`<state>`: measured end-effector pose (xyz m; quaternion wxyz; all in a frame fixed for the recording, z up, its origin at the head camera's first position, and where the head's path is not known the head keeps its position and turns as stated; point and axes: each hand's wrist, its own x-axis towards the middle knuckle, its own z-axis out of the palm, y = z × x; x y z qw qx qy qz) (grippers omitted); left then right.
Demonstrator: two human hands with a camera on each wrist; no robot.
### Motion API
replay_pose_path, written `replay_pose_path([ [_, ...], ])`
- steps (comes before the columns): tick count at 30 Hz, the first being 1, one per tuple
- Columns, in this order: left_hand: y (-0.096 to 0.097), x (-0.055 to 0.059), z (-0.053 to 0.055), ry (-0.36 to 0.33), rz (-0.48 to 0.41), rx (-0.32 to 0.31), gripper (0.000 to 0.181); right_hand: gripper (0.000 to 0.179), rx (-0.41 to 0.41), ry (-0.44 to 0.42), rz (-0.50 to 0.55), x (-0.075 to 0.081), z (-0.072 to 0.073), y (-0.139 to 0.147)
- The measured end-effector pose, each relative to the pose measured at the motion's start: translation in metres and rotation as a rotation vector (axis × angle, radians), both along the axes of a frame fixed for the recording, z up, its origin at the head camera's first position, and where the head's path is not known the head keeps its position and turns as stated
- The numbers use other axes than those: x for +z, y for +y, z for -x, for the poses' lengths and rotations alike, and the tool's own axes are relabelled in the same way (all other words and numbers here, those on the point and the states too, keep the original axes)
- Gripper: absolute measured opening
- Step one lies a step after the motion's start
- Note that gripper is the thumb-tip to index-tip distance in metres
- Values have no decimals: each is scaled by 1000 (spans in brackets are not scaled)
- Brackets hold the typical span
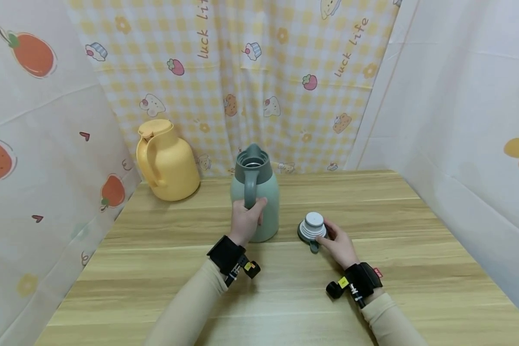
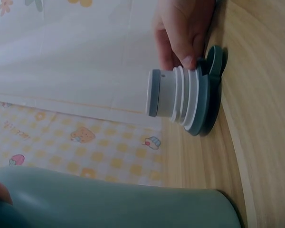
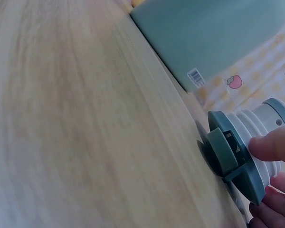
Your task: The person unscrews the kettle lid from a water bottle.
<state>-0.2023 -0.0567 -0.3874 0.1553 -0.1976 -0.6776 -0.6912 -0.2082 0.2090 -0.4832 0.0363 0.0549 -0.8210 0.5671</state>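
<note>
A green vacuum jug point(image 1: 269, 204) stands upright on the table, its lidless mouth showing a dark opening. My left hand point(image 1: 244, 223) grips the lower part of its grey-green handle point(image 1: 251, 187). To the right of the jug, the jug's lid point(image 1: 314, 228) sits upside down at the tabletop, its white ribbed plug pointing up. My right hand point(image 1: 340, 246) holds the lid's right side between thumb and fingers. In the right wrist view the thumb point(image 3: 270, 145) presses against the white ribs, beside the dark green lever tab point(image 3: 222, 151).
A yellow jug point(image 1: 175, 166) with its lid on stands at the back left of the wooden table point(image 1: 285, 298). A yellow checked curtain point(image 1: 251, 77) hangs right behind the table, with white printed sheets point(image 1: 454, 120) along both sides.
</note>
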Motion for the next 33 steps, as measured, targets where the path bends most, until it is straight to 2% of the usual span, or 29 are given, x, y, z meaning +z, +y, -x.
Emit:
replay_pose_path([
  [7,2,16,1,-8,20,-7,46,61,3,-2,3,1,-2,1],
  [10,4,11,10,-23,9,7,48,59,1,-10,-2,16,-12,-3],
  [12,5,12,14,-30,9,5,47,59,-3,-11,-7,15,-12,-3],
  [14,4,7,23,-32,7,3,47,58,-6,2,-15,13,-11,-3],
  [17,3,8,31,-25,16,3,46,59,-13,21,-5,-4,-2,-1],
  [19,2,0,44,-16,12,16,49,59,-17,26,1,-4,-2,-3],
  [21,3,-2,51,-12,13,27,51,58,-20,17,7,-3,-4,-5],
  [29,7,0,81,-12,-10,77,50,58,-35,32,13,-2,-4,-5],
  [33,7,-2,95,-2,-17,83,50,58,-43,38,-1,-5,-3,-4],
])
